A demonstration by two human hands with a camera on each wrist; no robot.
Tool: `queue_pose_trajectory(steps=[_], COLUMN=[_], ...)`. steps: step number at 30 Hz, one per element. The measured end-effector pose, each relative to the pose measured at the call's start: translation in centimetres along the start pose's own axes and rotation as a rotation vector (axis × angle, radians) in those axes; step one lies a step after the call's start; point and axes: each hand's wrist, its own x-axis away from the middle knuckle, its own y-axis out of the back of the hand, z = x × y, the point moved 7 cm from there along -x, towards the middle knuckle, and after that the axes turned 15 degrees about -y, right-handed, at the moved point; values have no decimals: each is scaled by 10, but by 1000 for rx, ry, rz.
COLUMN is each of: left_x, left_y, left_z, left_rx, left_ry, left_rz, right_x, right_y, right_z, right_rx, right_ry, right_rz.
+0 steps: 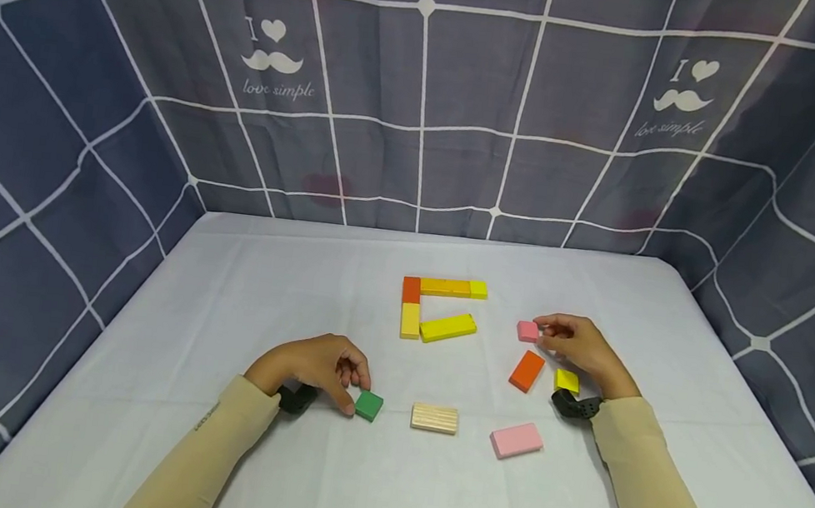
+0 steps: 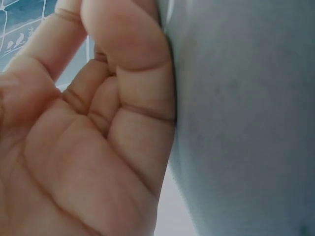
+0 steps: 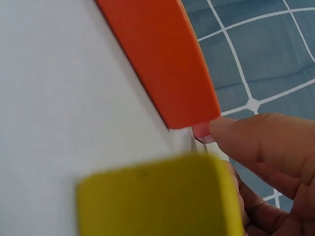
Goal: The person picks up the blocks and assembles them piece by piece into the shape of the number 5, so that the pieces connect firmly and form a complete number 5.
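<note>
My left hand (image 1: 330, 364) rests low over the white cloth with fingers loosely curled. Its thumb tip and index fingertip are right at the edge of a small green block (image 1: 369, 406), which lies flat. In the left wrist view the curled fingers (image 2: 140, 93) fill the picture and the green block is hidden. My right hand (image 1: 579, 341) pinches the right end of a small pink block (image 1: 528, 331) between thumb and fingers. In the right wrist view the thumb (image 3: 261, 137) is against the pink block (image 3: 202, 130), mostly hidden behind an orange block (image 3: 162, 64).
Orange and yellow blocks (image 1: 410, 321) form an open-sided outline at centre back, with a slanted yellow-green block (image 1: 448, 327). An orange block (image 1: 527, 371) and a yellow block (image 1: 567, 380) lie by my right wrist. Nearer are a ridged wooden block (image 1: 434, 418) and a larger pink block (image 1: 516, 441).
</note>
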Motion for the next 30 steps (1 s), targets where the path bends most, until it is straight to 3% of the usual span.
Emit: queue_pose_trajectory(steps=[19,30], left_x=[-1,-2], left_y=[0,-1], left_z=[-1,-2], left_rx=[-11,-27], left_ry=[-9,-8], left_rz=[-13,-16], right_x=[-1,-2], right_y=[-7,-16], right_z=[11,26], right_rx=[86,127], right_ry=[-75,-66], right_rz=[27,66])
